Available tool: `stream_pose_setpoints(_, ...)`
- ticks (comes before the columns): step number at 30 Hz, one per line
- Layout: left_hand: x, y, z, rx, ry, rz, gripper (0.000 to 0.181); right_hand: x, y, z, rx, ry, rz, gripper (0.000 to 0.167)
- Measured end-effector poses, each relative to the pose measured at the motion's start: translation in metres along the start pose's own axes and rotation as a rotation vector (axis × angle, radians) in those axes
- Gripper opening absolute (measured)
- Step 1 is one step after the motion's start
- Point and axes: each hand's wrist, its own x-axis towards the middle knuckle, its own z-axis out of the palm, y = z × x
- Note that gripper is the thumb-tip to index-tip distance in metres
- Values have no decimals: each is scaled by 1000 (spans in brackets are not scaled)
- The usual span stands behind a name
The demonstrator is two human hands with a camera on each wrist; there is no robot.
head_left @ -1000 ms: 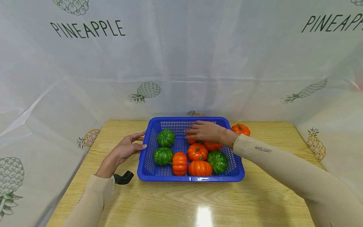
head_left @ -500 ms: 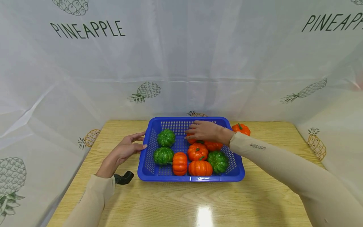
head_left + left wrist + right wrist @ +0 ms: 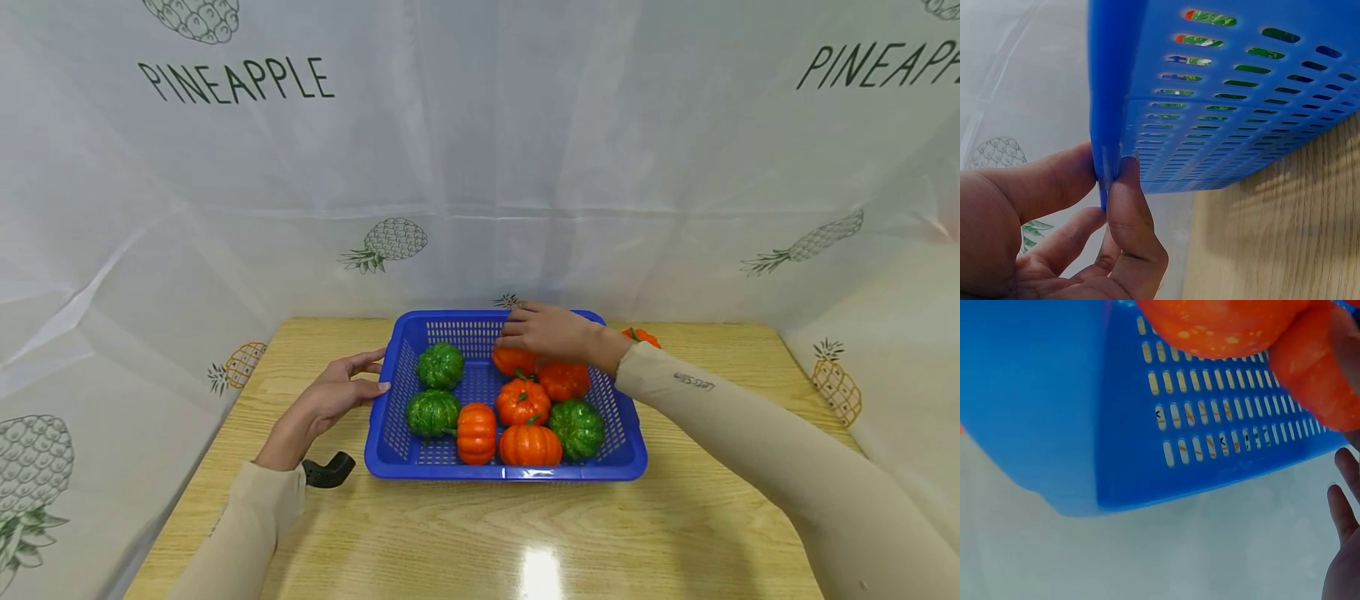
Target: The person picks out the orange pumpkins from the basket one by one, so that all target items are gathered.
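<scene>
A blue plastic basket [image 3: 442, 472] holds several small orange and green pumpkins. My left hand [image 3: 333, 396] is at its left side; in the left wrist view the thumb and a finger pinch the basket's rim [image 3: 1110, 94]. Over the back right of the basket is my right hand [image 3: 551, 329], fingers extended and partly covering an orange pumpkin [image 3: 513, 362]. Another orange pumpkin [image 3: 564, 381] lies under the wrist. In the right wrist view, fingertips [image 3: 1341, 509] spread apart beside the orange pumpkin [image 3: 1319, 369]; the thumb is near or touching it.
One orange pumpkin [image 3: 641, 337] lies outside the basket at the back right, partly hidden by the right arm. A wooden table [image 3: 420, 542] carries everything. Behind it hangs a white pineapple-print cloth [image 3: 480, 167]. A black curved piece [image 3: 328, 471] juts from the left wrist.
My right hand has lifted slightly and moved back, uncovering more of the two orange pumpkins beneath it. My left hand stays at the rim.
</scene>
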Motion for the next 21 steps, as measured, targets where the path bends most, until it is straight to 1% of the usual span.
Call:
stream_pose_setpoints(3, 0, 0, 0, 2, -4, 4, 73, -3, 2, -2, 72, 19, 25, 75)
stream_pose_setpoints(7, -1, 2, 0, 7, -6, 5, 73, -5, 4, -2, 141, 19, 57, 78)
stream_pose_setpoints(9, -1, 2, 0, 7, -2, 1, 73, -6, 4, -3, 156, 18, 68, 79)
stream_pose_setpoints(14, 0, 1, 0, 12, 4, -8, 73, -9, 2, -6, 120, 41, 76, 82)
stream_pose_setpoints(17, 0, 0, 0, 17, 5, -8, 73, -13, 1, -8, 84, 78, 82, 84)
stream_pose_setpoints(21, 0, 0, 1, 20, 9, -5, 72, -20, -1, -14, 60, 131, 102, 83)
